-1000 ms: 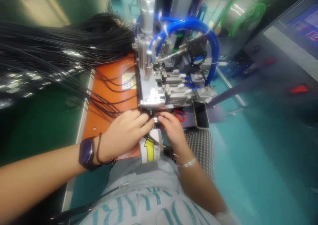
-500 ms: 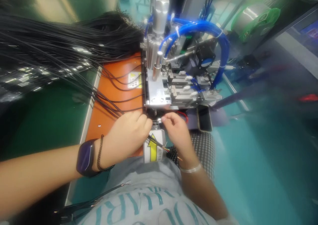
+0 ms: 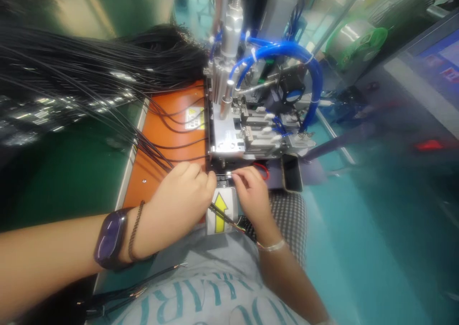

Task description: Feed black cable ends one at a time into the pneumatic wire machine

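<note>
My left hand (image 3: 184,191) is closed around several black cables (image 3: 224,213); their stripped ends with coloured wires stick out below its fingers. Just right of it, my right hand (image 3: 252,193) has thumb and forefinger bent together at a small bright metal piece (image 3: 228,174), too small to name. Both hands are at the small fixture (image 3: 223,181) on the front of the metal machine (image 3: 227,138). Beneath the fixture is a white label with a yellow arrow (image 3: 220,212). Other black cables (image 3: 179,146) run over the orange board (image 3: 143,191) into the machine's left side.
A large bundle of black cables (image 3: 107,61) lies at the back left. Blue air tubes (image 3: 315,81) arch over the machine. A phone (image 3: 292,173) lies right of my hands, near a checkered seat (image 3: 289,215). More stripped cables (image 3: 136,289) rest by my lap.
My left hand has shifted slightly left and down with the cables. The right hand stays at the fixture, its fingers slightly moved. The view has turned a little.
</note>
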A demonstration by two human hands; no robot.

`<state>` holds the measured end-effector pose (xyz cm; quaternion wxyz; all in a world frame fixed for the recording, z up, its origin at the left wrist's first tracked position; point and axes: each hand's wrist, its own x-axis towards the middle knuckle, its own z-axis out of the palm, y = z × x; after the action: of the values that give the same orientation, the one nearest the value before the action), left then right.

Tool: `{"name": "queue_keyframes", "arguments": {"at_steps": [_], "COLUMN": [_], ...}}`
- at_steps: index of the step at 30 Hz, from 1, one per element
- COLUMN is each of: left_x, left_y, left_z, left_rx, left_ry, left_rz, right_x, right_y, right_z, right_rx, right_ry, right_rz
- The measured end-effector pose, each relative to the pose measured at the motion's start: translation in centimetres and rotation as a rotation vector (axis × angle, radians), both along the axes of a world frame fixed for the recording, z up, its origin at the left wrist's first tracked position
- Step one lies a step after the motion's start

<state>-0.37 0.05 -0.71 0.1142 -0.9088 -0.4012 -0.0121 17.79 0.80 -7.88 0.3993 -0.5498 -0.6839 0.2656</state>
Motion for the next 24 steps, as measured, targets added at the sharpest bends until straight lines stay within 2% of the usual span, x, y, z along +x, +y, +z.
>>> {"name": "queue_keyframes", "arguments": {"at_steps": [3, 6, 8, 11, 13, 17, 21, 24], "left_x": [-0.1, -0.2, -0.2, -0.4, -0.5, -0.8, -0.8, -0.8], "left_y": [0.3, 0.6, 0.7, 1.1, 1.4, 1.6, 1.4, 1.3], "left_z": [0.1, 0.2, 0.2, 0.1, -0.1, -0.2, 0.5, 0.8], "left_rx": [-0.001, -0.004, -0.033, -0.099, -0.113, -0.063, 0.047, 0.057], "left_ry": [-0.013, -0.045, -0.068, -0.062, -0.052, -0.051, -0.046, -0.044], "left_rz": [0.001, -0.001, 0.003, 0.037, 0.069, 0.092, 0.18, 0.188], "right_x": [0.3, 1.1, 1.7, 2.1, 1.8, 0.9, 0.7, 0.9], "right_y": [0.1, -0.3, -1.0, -2.0, -2.3, -2.2, -1.9, -1.9], "right_z": [-0.2, 0.5, 1.6, 3.0, 3.5, 3.1, 2.4, 2.1], "right_rx": [-0.01, 0.033, 0.11, 0.225, 0.258, 0.286, 0.302, 0.272], "right_ry": [-0.045, -0.038, -0.047, -0.073, -0.043, 0.049, 0.083, 0.083], "right_rz": [0.025, 0.046, 0.195, 0.521, 0.604, 0.551, 0.458, 0.402]}}
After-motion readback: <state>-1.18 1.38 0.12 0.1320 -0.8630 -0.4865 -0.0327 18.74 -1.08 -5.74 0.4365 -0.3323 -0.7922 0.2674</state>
